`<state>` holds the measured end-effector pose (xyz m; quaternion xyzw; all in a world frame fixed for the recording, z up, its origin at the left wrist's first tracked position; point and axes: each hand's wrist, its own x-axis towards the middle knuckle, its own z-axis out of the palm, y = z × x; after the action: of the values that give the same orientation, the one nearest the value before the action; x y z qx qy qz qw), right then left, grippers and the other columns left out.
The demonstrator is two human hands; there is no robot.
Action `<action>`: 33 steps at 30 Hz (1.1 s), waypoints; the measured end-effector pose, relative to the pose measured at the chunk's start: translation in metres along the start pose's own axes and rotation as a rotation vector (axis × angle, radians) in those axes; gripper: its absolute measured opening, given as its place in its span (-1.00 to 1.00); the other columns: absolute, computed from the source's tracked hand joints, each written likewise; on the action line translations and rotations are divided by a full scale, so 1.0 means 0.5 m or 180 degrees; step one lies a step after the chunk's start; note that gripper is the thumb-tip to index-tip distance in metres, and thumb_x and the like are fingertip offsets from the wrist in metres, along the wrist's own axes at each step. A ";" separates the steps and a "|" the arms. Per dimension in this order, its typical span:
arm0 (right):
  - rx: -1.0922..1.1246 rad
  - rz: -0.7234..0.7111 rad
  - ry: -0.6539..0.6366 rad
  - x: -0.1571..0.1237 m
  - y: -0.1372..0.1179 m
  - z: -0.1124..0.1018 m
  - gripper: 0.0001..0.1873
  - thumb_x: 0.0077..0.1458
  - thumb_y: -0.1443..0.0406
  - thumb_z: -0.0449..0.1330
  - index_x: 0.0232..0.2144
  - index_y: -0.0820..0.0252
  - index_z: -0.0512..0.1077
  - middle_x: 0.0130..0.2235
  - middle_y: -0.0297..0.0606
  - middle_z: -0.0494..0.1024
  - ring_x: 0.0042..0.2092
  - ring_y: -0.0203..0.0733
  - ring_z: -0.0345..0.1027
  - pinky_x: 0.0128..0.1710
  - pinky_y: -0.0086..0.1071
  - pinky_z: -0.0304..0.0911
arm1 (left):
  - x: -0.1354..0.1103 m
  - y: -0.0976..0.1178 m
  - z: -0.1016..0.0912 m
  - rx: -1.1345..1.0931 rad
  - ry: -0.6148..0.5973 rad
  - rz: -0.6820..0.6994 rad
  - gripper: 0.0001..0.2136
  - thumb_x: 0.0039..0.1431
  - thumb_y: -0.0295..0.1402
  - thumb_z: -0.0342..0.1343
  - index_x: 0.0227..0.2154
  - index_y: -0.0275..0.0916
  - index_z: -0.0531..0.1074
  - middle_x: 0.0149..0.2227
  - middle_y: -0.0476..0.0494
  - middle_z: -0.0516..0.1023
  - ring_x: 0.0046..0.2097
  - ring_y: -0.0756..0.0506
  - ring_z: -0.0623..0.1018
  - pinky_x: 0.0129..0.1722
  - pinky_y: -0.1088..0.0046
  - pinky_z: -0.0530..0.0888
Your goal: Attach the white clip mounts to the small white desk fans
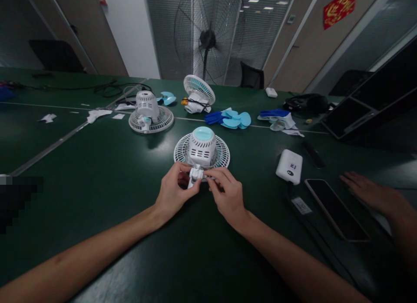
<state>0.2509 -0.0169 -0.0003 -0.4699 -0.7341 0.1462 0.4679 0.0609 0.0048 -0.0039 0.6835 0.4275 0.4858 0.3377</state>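
A small white fan head point(202, 151) lies grille down on the table, its motor housing with a light-blue cap facing up. At its near side a white plastic bracket point(196, 174) sticks out toward me. My left hand point(174, 188) is closed, thumb and fingers gripping the bracket from the left. From the right, my right hand point(228, 194) pinches a small, thin part at the bracket's side, too small and covered to name. Both hands work close together, just in front of the grille.
Behind stand a second fan head point(146, 107) and a third fan point(197, 94). Light-blue fan blades point(236, 119) lie by blue gloves. To the right are a white power bank point(289, 167), a phone point(337, 209) and another person's hand point(374, 192). Green table point(124, 181) extends around.
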 end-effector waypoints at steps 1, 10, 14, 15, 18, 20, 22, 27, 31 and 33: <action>0.0010 -0.0008 0.0009 0.000 0.000 0.000 -0.76 0.35 0.42 0.15 -0.03 0.07 0.53 -0.07 -0.20 0.57 -0.15 -0.18 0.55 -0.26 -0.34 0.51 | 0.000 0.000 0.000 -0.0004 -0.0007 0.0001 -0.75 0.19 -0.38 0.34 -0.15 -0.21 0.40 -0.16 -0.06 0.53 -0.33 0.01 0.59 -0.39 0.52 0.52; 0.0212 0.0100 0.0047 0.003 0.006 0.001 -0.77 0.32 0.42 0.21 -0.05 0.08 0.56 -0.14 -0.25 0.57 -0.20 -0.20 0.52 -0.25 -0.32 0.47 | 0.000 0.000 -0.002 0.0029 -0.0052 0.0017 -0.77 0.20 -0.37 0.33 -0.16 -0.21 0.40 -0.18 -0.07 0.53 -0.32 -0.02 0.59 -0.37 0.49 0.53; 0.0388 0.0298 0.0016 0.006 0.010 0.001 -0.81 0.32 0.38 0.21 -0.10 0.08 0.58 -0.15 -0.25 0.58 -0.26 -0.22 0.51 -0.31 -0.34 0.46 | 0.001 0.000 -0.002 0.0061 -0.0016 0.0045 -0.77 0.20 -0.39 0.33 -0.17 -0.20 0.39 -0.18 -0.06 0.52 -0.33 -0.01 0.59 -0.39 0.50 0.52; 0.0442 0.0343 0.0003 0.006 0.011 0.001 -0.82 0.32 0.37 0.21 -0.10 0.08 0.59 -0.15 -0.25 0.58 -0.28 -0.23 0.51 -0.33 -0.35 0.45 | 0.001 0.000 -0.002 0.0068 -0.0015 0.0046 -0.77 0.20 -0.39 0.32 -0.17 -0.20 0.39 -0.18 -0.06 0.52 -0.33 -0.01 0.59 -0.39 0.51 0.52; 0.0638 0.0467 -0.0038 0.008 0.012 0.001 -0.83 0.32 0.35 0.22 -0.11 0.09 0.59 -0.15 -0.25 0.58 -0.34 -0.26 0.49 -0.38 -0.37 0.45 | 0.001 0.001 -0.002 0.0058 -0.0025 0.0044 -0.77 0.20 -0.39 0.33 -0.17 -0.20 0.39 -0.17 -0.06 0.52 -0.32 -0.01 0.59 -0.39 0.51 0.52; 0.0766 0.0530 -0.0050 0.008 0.012 0.002 -0.85 0.31 0.33 0.23 -0.12 0.10 0.59 -0.16 -0.25 0.58 -0.38 -0.30 0.48 -0.40 -0.39 0.44 | 0.001 0.002 -0.003 0.0033 -0.0022 0.0043 -0.77 0.20 -0.39 0.33 -0.17 -0.20 0.38 -0.17 -0.06 0.51 -0.33 0.00 0.59 -0.39 0.52 0.51; 0.0838 0.0579 -0.0076 0.009 0.011 0.001 -0.88 0.31 0.30 0.24 -0.16 0.12 0.59 -0.18 -0.26 0.57 -0.40 -0.32 0.47 -0.42 -0.40 0.43 | 0.001 0.002 -0.003 0.0014 -0.0024 0.0044 -0.77 0.20 -0.40 0.32 -0.17 -0.20 0.38 -0.17 -0.06 0.52 -0.33 0.00 0.59 -0.39 0.52 0.51; 0.0937 0.0717 -0.0277 0.012 0.013 -0.001 -0.82 0.34 0.22 0.22 -0.29 0.16 0.55 -0.28 -0.30 0.52 -0.44 -0.34 0.43 -0.50 -0.45 0.36 | 0.001 0.002 -0.003 0.0015 -0.0048 0.0054 -0.77 0.20 -0.39 0.32 -0.17 -0.21 0.38 -0.17 -0.07 0.52 -0.32 -0.01 0.59 -0.40 0.52 0.52; 0.0825 0.0662 -0.0400 0.013 0.011 -0.004 -0.71 0.40 0.22 0.12 -0.34 0.16 0.54 -0.39 -0.33 0.48 -0.45 -0.32 0.38 -0.51 -0.46 0.32 | 0.001 0.001 -0.004 0.0034 -0.0069 0.0051 -0.77 0.20 -0.37 0.32 -0.16 -0.21 0.38 -0.16 -0.10 0.53 -0.31 -0.03 0.60 -0.39 0.50 0.53; 0.0671 0.0563 -0.0221 0.011 0.007 -0.006 -0.79 0.38 0.25 0.13 -0.25 0.15 0.54 -0.31 -0.28 0.52 -0.42 -0.30 0.40 -0.48 -0.44 0.35 | 0.001 0.001 -0.004 0.0029 -0.0040 0.0048 -0.76 0.21 -0.36 0.31 -0.16 -0.21 0.38 -0.15 -0.11 0.53 -0.31 -0.03 0.60 -0.39 0.50 0.54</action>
<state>0.2544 -0.0111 0.0021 -0.4756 -0.6862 0.2793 0.4743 0.0591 0.0051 -0.0027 0.6913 0.4225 0.4820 0.3336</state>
